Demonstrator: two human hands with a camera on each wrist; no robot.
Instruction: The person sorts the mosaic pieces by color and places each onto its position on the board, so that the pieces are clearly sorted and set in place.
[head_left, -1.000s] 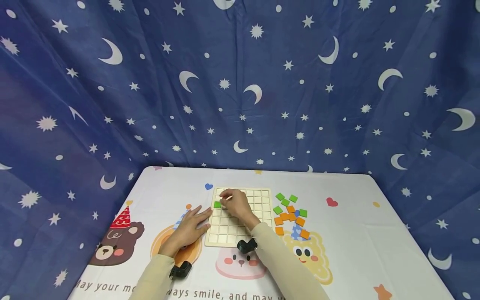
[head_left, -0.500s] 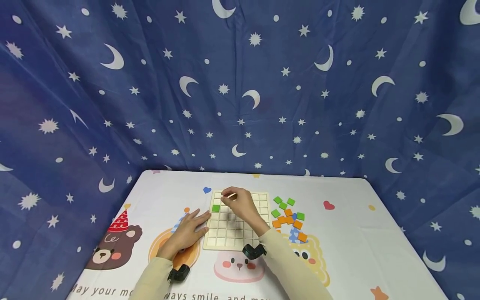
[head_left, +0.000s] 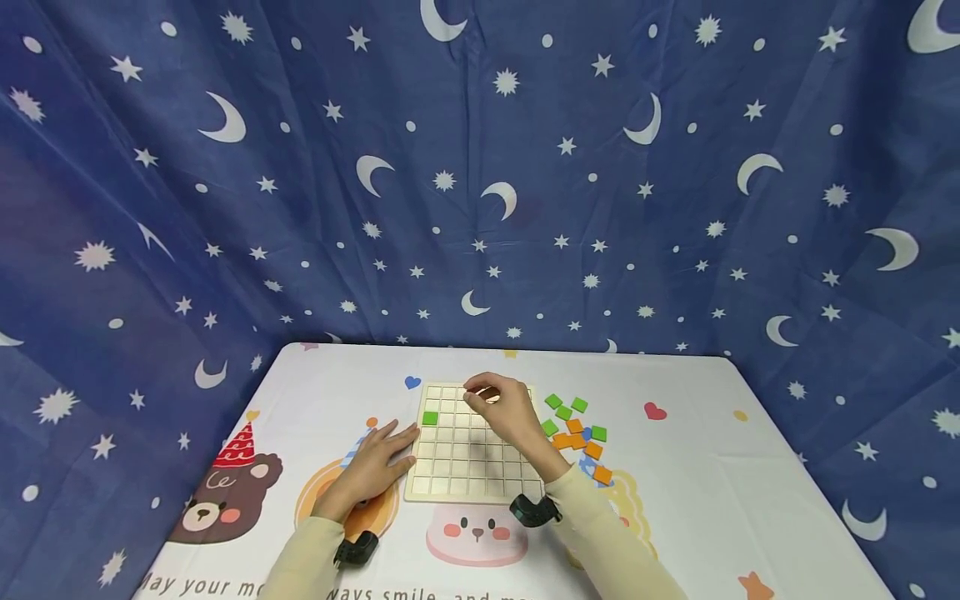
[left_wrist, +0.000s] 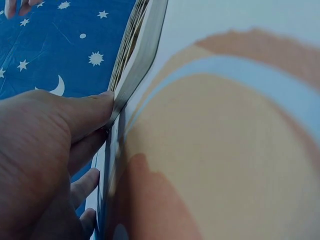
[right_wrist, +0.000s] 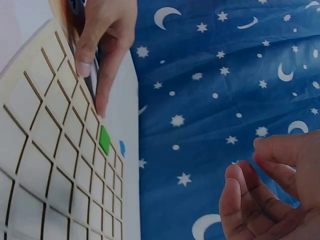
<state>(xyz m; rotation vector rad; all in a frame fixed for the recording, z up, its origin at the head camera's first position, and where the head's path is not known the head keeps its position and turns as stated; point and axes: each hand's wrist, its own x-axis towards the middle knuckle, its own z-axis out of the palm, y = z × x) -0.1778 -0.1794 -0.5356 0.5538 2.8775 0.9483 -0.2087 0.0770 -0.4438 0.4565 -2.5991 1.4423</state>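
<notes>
Our left hand (head_left: 375, 461), fingers spread, touches the board (head_left: 461, 454) by the green tile (head_left: 430, 418) in its left column. Our right hand (head_left: 512, 410) hovers, fingers bent, empty; lowering that sleeve (head_left: 603, 521) could scatter loose tiles (head_left: 578, 442) beyond the right edge.

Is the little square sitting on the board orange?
No, the tile showing on the grid board is green, while the orange tiles in view lie beside the board.
</notes>
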